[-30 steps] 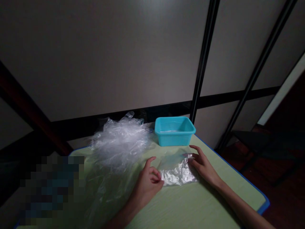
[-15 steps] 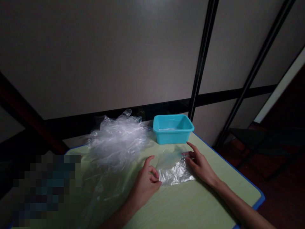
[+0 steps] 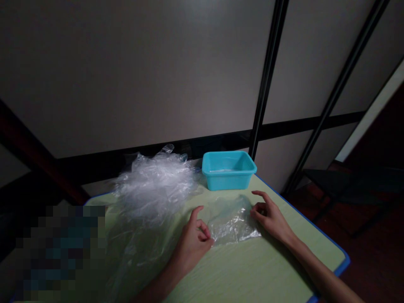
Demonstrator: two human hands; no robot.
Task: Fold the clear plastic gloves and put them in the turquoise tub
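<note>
A clear plastic piece (image 3: 233, 225) lies on the green table, wrinkled and shiny along its near part. My left hand (image 3: 195, 240) pinches its near left corner between thumb and fingers, with the index finger raised. At its right edge is my right hand (image 3: 269, 216), thumb and fingers pressed together on the plastic's edge, index finger stretched out. Just beyond the plastic stands a turquoise bin (image 3: 229, 181) with something pale at its bottom. A heap of crumpled clear plastic (image 3: 154, 185) sits to the left of the bin.
The green table (image 3: 252, 269) has a blue edge. Behind it rises a grey panelled wall (image 3: 158, 75) with dark strips. A dark chair (image 3: 341, 185) stands at the right. A pixelated patch covers the lower left.
My right hand has shifted slightly right, and its fingers have drawn together. The plastic's far part lies more spread out. My left hand has barely moved.
</note>
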